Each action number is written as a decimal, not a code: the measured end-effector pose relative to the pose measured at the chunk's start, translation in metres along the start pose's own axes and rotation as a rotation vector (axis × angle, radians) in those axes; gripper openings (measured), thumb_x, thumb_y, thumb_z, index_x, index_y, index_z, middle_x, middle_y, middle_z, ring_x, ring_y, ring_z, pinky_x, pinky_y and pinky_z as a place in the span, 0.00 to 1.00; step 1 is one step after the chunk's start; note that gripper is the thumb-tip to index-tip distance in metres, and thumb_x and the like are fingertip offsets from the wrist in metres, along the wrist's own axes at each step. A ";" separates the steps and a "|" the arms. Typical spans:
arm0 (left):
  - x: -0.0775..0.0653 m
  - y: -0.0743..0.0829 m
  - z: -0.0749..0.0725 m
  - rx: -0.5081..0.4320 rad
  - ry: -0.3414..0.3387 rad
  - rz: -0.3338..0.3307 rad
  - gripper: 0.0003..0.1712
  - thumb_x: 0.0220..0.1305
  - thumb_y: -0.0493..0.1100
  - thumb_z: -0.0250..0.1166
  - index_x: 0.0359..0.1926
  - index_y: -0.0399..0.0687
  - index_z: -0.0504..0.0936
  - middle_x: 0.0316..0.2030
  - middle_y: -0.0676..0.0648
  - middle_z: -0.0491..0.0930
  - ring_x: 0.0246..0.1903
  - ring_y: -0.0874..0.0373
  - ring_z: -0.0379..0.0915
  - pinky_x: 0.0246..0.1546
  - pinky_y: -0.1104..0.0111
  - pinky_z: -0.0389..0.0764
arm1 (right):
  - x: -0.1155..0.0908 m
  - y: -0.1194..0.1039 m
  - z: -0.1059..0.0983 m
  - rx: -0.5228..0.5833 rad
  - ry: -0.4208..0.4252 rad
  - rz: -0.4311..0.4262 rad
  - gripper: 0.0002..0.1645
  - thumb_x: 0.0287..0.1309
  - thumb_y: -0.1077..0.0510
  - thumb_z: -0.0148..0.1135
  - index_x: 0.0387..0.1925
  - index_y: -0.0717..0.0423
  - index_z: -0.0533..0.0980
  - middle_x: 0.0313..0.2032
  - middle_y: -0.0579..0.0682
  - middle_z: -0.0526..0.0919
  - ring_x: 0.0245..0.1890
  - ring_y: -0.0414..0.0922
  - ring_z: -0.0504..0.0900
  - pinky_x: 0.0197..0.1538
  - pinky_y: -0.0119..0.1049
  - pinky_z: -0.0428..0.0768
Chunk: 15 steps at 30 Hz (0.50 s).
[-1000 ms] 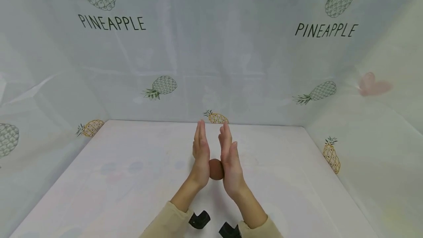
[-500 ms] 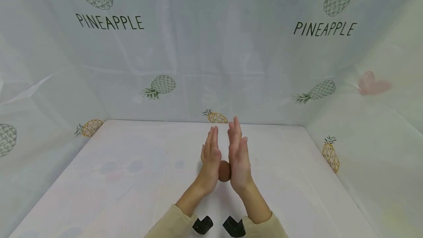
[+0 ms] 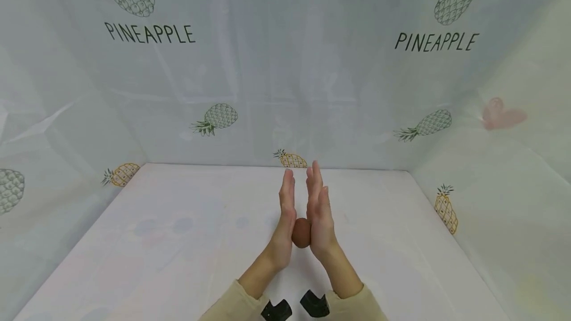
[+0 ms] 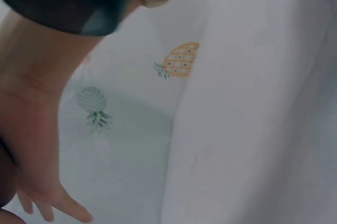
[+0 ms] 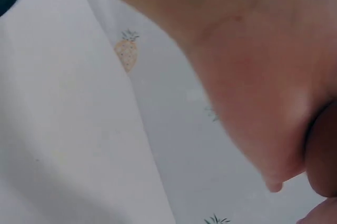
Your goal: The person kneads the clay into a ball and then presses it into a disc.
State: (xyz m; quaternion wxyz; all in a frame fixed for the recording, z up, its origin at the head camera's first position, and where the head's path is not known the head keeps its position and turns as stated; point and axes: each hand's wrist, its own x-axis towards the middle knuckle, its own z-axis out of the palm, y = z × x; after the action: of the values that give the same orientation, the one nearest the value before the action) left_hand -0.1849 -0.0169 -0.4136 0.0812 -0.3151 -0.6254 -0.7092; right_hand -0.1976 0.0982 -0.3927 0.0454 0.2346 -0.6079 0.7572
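The left hand (image 3: pixel 284 229) and right hand (image 3: pixel 322 224) face each other palm to palm, fingers straight, fingertips apart. A brown ball (image 3: pixel 301 233) is pressed between them, touching both near the palm heels, over the white table (image 3: pixel 383 241). Pineapple-printed sheeting (image 3: pixel 285 73) hangs behind the table's far edge.

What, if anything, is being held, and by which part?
A brown, rounded object, material unclear, held by opposite sides between left grip and right grip.
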 end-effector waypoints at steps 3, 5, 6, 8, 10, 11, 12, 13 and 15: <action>0.001 0.004 -0.004 -0.010 0.040 0.046 0.37 0.84 0.62 0.22 0.86 0.63 0.26 0.85 0.57 0.23 0.84 0.54 0.18 0.77 0.33 0.26 | -0.001 0.005 0.004 -0.001 -0.049 0.029 0.38 0.81 0.31 0.14 0.86 0.28 0.34 0.85 0.38 0.35 0.85 0.46 0.32 0.79 0.65 0.26; 0.002 0.006 -0.007 -0.022 0.070 0.063 0.37 0.84 0.61 0.23 0.86 0.63 0.26 0.85 0.57 0.24 0.84 0.55 0.19 0.77 0.35 0.26 | -0.002 0.007 0.007 -0.007 -0.080 0.050 0.39 0.80 0.30 0.13 0.86 0.30 0.32 0.85 0.38 0.34 0.85 0.48 0.32 0.80 0.65 0.27; 0.003 0.007 -0.008 -0.025 0.086 0.069 0.37 0.84 0.62 0.23 0.86 0.62 0.26 0.85 0.58 0.24 0.84 0.55 0.19 0.77 0.36 0.25 | -0.003 0.008 0.009 -0.008 -0.094 0.062 0.40 0.80 0.29 0.12 0.86 0.31 0.32 0.85 0.39 0.33 0.85 0.49 0.32 0.80 0.64 0.27; 0.004 0.009 -0.011 -0.034 0.121 0.073 0.38 0.84 0.63 0.24 0.86 0.62 0.27 0.85 0.58 0.25 0.84 0.56 0.20 0.78 0.39 0.25 | -0.003 0.009 0.011 -0.010 -0.115 0.080 0.41 0.79 0.28 0.12 0.86 0.33 0.31 0.85 0.41 0.33 0.85 0.51 0.32 0.80 0.63 0.27; 0.006 0.010 -0.013 -0.039 0.164 0.068 0.39 0.83 0.65 0.25 0.86 0.62 0.28 0.85 0.59 0.26 0.84 0.56 0.21 0.79 0.40 0.26 | -0.004 0.009 0.014 -0.006 -0.129 0.100 0.42 0.79 0.27 0.12 0.86 0.34 0.31 0.85 0.42 0.33 0.85 0.52 0.32 0.80 0.63 0.27; 0.007 0.011 -0.014 -0.041 0.186 0.063 0.40 0.83 0.66 0.26 0.86 0.62 0.28 0.85 0.59 0.27 0.84 0.57 0.22 0.79 0.40 0.26 | -0.004 0.009 0.016 -0.003 -0.135 0.106 0.42 0.79 0.27 0.12 0.86 0.34 0.31 0.85 0.43 0.33 0.85 0.52 0.32 0.80 0.63 0.27; 0.008 0.012 -0.015 -0.041 0.207 0.059 0.41 0.83 0.67 0.27 0.86 0.63 0.29 0.85 0.60 0.27 0.84 0.57 0.22 0.79 0.41 0.26 | -0.004 0.008 0.017 -0.003 -0.141 0.112 0.42 0.79 0.27 0.13 0.86 0.33 0.31 0.85 0.43 0.33 0.85 0.52 0.32 0.80 0.63 0.28; 0.009 0.013 -0.017 -0.041 0.227 0.059 0.42 0.82 0.68 0.28 0.86 0.62 0.29 0.85 0.59 0.28 0.84 0.57 0.22 0.79 0.41 0.26 | -0.005 0.008 0.018 -0.002 -0.145 0.116 0.42 0.79 0.27 0.13 0.86 0.32 0.31 0.85 0.43 0.33 0.85 0.52 0.32 0.80 0.63 0.28; 0.011 0.013 -0.020 -0.033 0.262 0.064 0.43 0.82 0.70 0.29 0.87 0.61 0.30 0.85 0.59 0.28 0.84 0.56 0.22 0.79 0.41 0.25 | -0.005 0.007 0.021 -0.004 -0.157 0.123 0.42 0.79 0.27 0.13 0.86 0.31 0.31 0.85 0.43 0.33 0.85 0.52 0.32 0.80 0.63 0.28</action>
State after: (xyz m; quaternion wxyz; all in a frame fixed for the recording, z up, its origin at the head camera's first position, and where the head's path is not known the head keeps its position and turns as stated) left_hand -0.1939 -0.0357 -0.3968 0.1795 -0.2411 -0.5871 -0.7516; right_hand -0.1892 0.0777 -0.3981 -0.0484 0.2551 -0.6245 0.7366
